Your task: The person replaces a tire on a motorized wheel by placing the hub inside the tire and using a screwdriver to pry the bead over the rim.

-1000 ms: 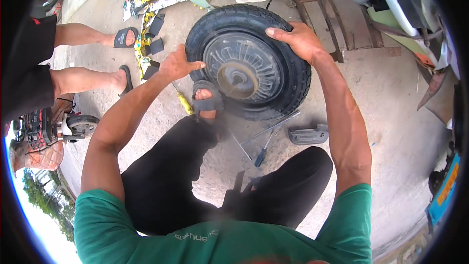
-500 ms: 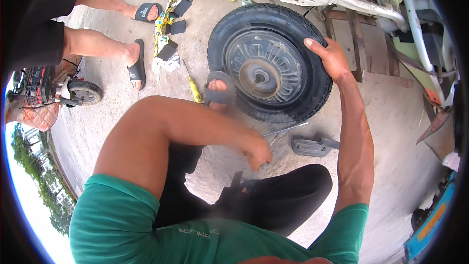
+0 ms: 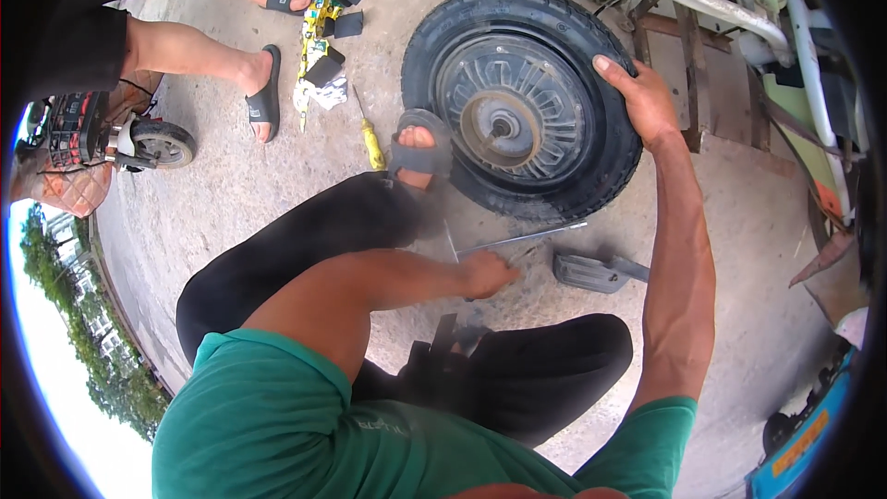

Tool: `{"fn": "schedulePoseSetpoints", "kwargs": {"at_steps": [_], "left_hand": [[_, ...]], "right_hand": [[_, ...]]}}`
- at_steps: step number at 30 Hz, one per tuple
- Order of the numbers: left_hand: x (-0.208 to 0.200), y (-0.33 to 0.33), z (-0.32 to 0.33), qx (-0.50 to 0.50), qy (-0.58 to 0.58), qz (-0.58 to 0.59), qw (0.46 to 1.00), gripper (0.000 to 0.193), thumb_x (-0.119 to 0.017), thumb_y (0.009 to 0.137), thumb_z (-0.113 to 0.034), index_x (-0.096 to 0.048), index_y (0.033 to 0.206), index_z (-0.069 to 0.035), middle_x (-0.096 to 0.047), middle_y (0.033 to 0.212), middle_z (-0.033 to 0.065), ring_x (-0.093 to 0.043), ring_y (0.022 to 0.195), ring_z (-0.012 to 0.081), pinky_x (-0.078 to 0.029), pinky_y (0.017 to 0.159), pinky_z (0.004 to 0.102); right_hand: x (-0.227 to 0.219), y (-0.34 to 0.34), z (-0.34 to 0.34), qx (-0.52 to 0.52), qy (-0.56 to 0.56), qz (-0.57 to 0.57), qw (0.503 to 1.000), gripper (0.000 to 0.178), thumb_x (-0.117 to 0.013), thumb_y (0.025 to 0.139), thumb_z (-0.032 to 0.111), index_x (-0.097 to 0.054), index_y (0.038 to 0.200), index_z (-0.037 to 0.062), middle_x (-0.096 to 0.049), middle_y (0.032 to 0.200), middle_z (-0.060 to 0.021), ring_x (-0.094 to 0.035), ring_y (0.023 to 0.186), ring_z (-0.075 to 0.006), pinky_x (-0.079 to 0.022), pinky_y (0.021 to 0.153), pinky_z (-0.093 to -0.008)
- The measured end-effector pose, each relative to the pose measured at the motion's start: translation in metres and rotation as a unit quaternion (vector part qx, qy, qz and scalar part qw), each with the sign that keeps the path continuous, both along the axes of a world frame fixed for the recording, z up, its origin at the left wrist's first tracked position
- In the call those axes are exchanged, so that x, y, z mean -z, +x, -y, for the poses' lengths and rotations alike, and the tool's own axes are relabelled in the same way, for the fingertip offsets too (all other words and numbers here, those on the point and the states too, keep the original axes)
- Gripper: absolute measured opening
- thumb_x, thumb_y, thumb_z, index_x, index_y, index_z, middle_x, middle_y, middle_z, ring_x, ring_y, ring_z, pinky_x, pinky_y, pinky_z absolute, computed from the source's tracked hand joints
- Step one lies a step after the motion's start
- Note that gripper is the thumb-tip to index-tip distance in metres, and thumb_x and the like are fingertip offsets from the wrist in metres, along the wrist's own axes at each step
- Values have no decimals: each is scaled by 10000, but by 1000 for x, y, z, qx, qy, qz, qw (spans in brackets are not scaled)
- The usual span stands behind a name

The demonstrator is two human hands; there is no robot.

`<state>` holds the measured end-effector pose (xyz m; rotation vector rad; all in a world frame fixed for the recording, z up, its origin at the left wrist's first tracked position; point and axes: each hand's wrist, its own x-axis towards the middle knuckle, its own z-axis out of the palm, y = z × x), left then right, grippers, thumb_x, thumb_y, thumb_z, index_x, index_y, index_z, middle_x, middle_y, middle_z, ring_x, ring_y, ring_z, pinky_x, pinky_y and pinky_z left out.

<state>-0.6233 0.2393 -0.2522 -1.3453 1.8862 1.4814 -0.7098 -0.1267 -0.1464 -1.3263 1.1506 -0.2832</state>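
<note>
Off the tyre comes the left hand (image 3: 490, 274), which was on its sidewall a second ago and has now swung across and down to the ground between the knees; its fingers are curled in and blurred, and I can't tell whether they have hold of anything; just above it lies a long steel rod (image 3: 540, 235) with a crosspiece at its end.

Up on the rim side, the right hand (image 3: 647, 102) has the tyred hub wheel (image 3: 519, 106) by its right edge, thumb on the sidewall, fingers part-hidden behind the tread; that wheel sits on the concrete ground (image 3: 305, 176) ahead of the person, hub face up, right by the sandalled foot (image 3: 418, 150); nearby are a yellow-handled screwdriver (image 3: 371, 143) to the left and a ribbed dark plastic part (image 3: 588, 272) below; a bystander's slides (image 3: 263, 106) are planted farther left.
</note>
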Motion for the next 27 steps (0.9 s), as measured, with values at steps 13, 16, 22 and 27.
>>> {"fn": "schedulePoseSetpoints", "kwargs": {"at_steps": [13,16,22,27], "left_hand": [[-208,119,200,60,-52,-36,996,642,-582,852,-81,-412,1471,-61,-688,1054,280,-650,1089,439,-504,921,529],[-203,140,207,18,-87,-62,994,460,-577,844,-67,-574,1302,-33,-700,1067,247,-652,1095,430,-510,923,527],[-193,135,237,97,-254,6,962,251,-620,842,-125,-727,1053,-43,-740,988,181,-710,1010,371,-559,850,490],[-171,129,249,156,-365,-18,918,191,-601,842,-180,-752,887,-72,-751,930,140,-726,934,329,-563,805,455]], "right_hand": [[4,0,2,-10,-2,11,1000,661,-767,850,511,-703,1199,-47,-745,1084,-155,-704,946,-217,-532,881,-349],[1,3,1,-38,-22,-18,999,662,-747,889,482,-664,1247,-69,-727,1105,-142,-684,952,-204,-526,897,-334],[12,0,1,-26,23,-4,999,649,-719,916,474,-642,1294,-48,-702,1178,-126,-658,1031,-191,-499,945,-322],[12,4,0,0,7,28,1000,586,-747,912,433,-674,1227,-57,-718,1109,-117,-671,955,-175,-525,891,-309]]}}
